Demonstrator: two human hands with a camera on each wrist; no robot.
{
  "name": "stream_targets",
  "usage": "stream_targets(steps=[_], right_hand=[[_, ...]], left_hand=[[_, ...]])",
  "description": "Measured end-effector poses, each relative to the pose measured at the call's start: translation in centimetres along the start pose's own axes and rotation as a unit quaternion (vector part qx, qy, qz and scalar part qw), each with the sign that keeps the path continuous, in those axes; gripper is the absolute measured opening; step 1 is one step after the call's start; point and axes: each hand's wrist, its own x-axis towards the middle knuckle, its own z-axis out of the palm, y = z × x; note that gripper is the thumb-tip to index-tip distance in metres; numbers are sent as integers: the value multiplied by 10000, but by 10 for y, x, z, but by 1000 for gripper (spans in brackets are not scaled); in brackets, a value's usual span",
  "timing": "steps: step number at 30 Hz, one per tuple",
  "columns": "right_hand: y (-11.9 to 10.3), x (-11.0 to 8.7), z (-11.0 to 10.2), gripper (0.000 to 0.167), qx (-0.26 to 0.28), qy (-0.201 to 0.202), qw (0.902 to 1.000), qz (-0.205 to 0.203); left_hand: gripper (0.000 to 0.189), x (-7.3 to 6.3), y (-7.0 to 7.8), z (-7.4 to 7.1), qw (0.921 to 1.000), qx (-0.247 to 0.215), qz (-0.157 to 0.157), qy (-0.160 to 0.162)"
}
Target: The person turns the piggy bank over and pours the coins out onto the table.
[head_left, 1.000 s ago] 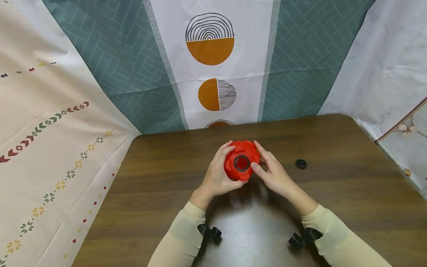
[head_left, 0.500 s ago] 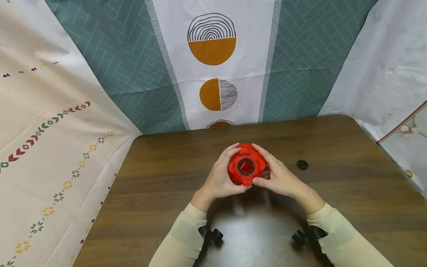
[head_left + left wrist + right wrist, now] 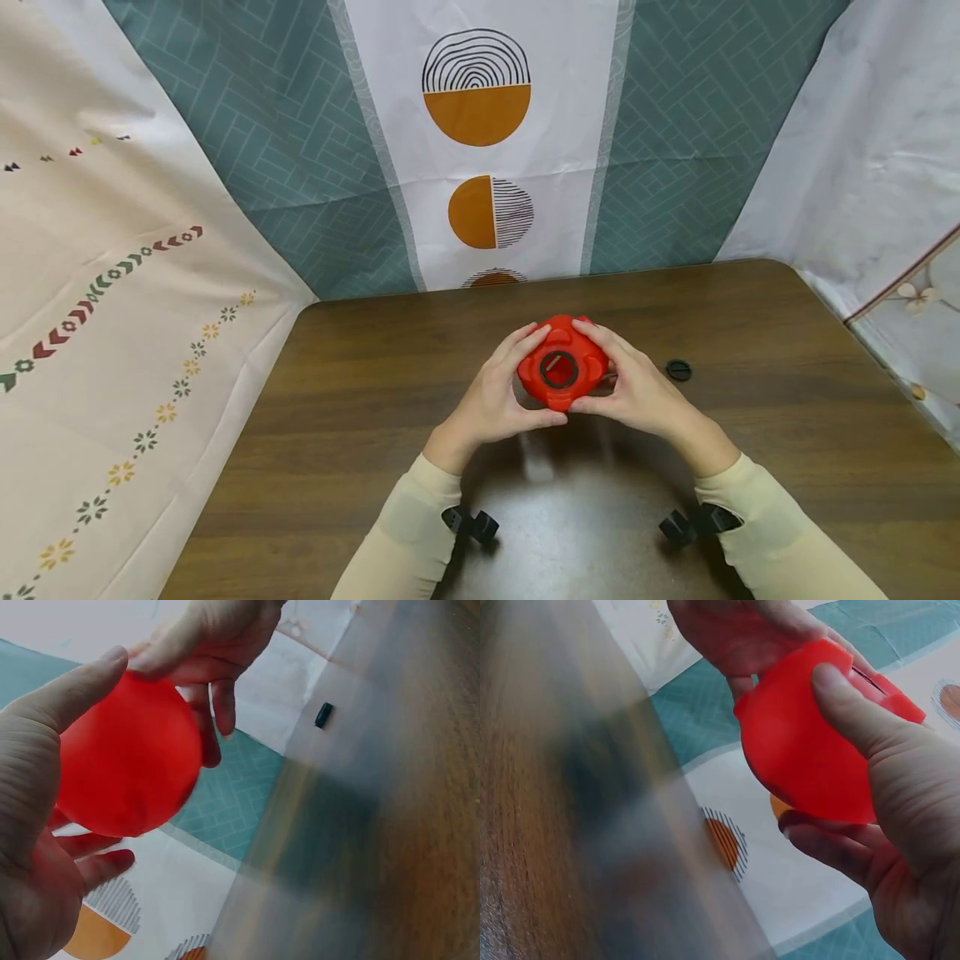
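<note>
Both hands hold a red, rounded, hollow plastic object above the table. Raised lobes ring its face, and a dark-rimmed round hole in the middle faces up toward the head camera. Inside that hole a thin pale streak shows. My left hand grips the left side, thumb low and fingers over the top. On the right side my right hand grips it likewise. From the left wrist the object looks smooth and round. A narrow dark slit crosses the edge of the object in the right wrist view.
A small round black cap with a bar across it lies on the brown wooden table, right of my right hand. Patterned cloths hang behind and beside the table. Each forearm wears a black strapped mount.
The red object has shifted slightly right and been turned in the hands. My right thumb has moved from beside the hole down to the lower edge. The black cap stays on the table.
</note>
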Motion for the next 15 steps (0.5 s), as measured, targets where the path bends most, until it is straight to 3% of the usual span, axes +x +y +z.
stream_targets(steps=[6,11,15], right_hand=[[0,0,-2,100,-834,159,9955,-424],[0,-1,-1,99,-1746,207,9797,-961],[-1,0,-1,97,-2035,270,9688,-1387]], left_hand=[[92,0,7,-2,9996,-84,-264,-90],[80,-1,11,-2,9990,-122,-429,-14],[82,1,13,-4,9979,-249,-591,-32]])
